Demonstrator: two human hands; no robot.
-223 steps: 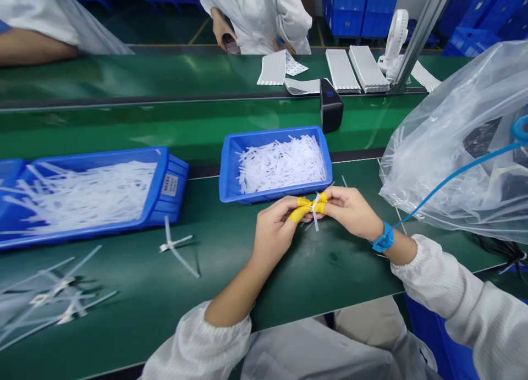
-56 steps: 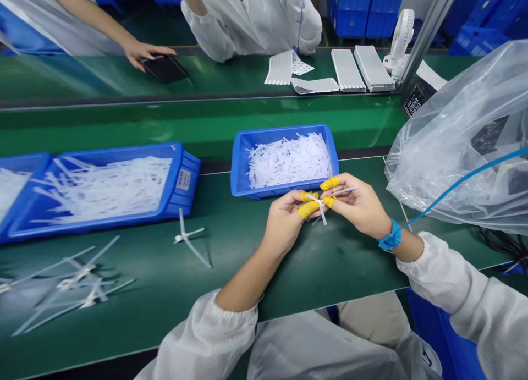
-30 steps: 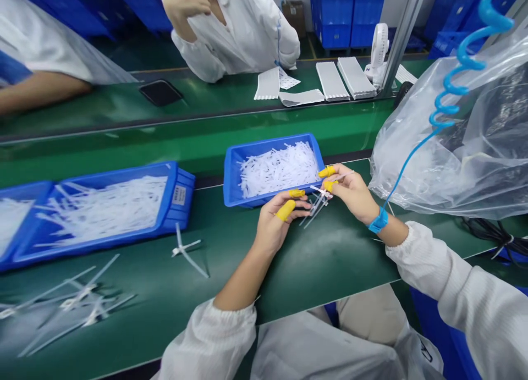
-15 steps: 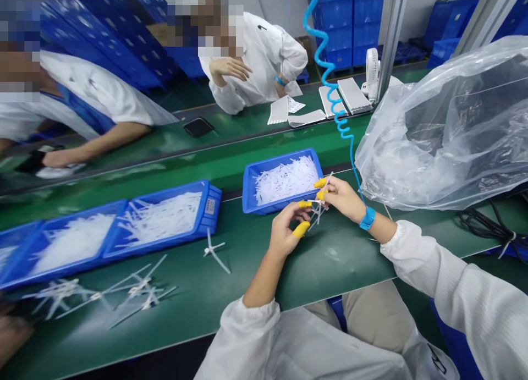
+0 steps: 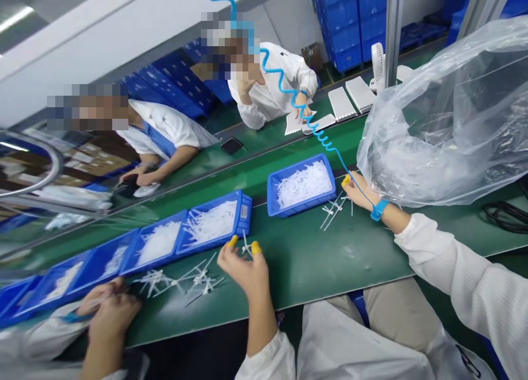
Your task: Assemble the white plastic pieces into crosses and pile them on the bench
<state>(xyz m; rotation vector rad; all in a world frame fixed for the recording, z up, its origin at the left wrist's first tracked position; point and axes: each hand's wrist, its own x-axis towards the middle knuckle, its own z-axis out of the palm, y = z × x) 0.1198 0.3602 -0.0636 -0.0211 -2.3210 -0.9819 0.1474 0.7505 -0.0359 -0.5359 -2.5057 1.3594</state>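
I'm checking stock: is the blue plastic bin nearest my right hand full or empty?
Mostly full: the bin shows heaped thin white strips below its rim.

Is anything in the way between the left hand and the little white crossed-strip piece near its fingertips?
Nothing visible: the crossed-strip piece shows in the gap between thumb and finger of the left hand. A blue bin stands just beyond, not between. Contact cannot be told.

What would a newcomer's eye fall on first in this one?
Probably the bright blue coiled cord, running from the top edge down to the wristband by the right hand. Next, the big clear bag at the right edge. Then the yellow finger covers on that hand and on the left hand, below the picture's centre.
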